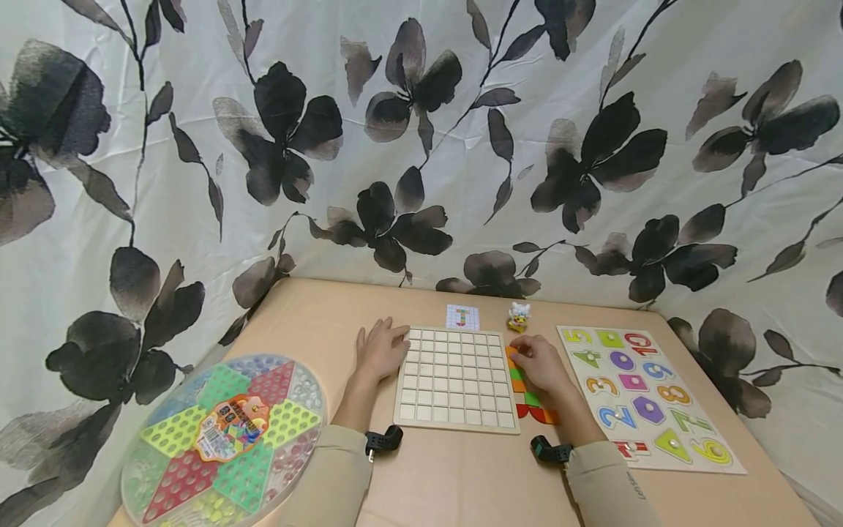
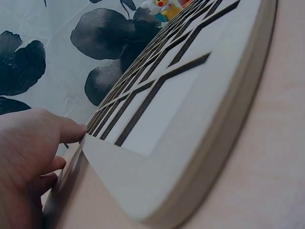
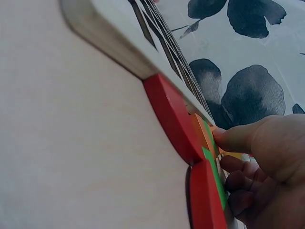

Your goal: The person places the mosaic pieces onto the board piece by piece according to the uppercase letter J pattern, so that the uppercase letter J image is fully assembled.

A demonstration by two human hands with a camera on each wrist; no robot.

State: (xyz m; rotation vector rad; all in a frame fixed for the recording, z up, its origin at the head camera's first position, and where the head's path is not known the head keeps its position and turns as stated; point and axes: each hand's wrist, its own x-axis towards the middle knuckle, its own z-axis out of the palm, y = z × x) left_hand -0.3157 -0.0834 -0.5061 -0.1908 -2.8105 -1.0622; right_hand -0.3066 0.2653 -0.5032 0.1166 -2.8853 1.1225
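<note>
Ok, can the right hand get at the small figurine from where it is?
Probably yes: the figurine stands just beyond the right hand, and in the head view only bare tabletop shows between them.

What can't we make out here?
Head: colored blocks, partly hidden by the right hand.
Head: fine print on the orange label, too small.
Left wrist: figurine, cut off by the top edge.
Right wrist: lower red block, cut off by the bottom edge.
</note>
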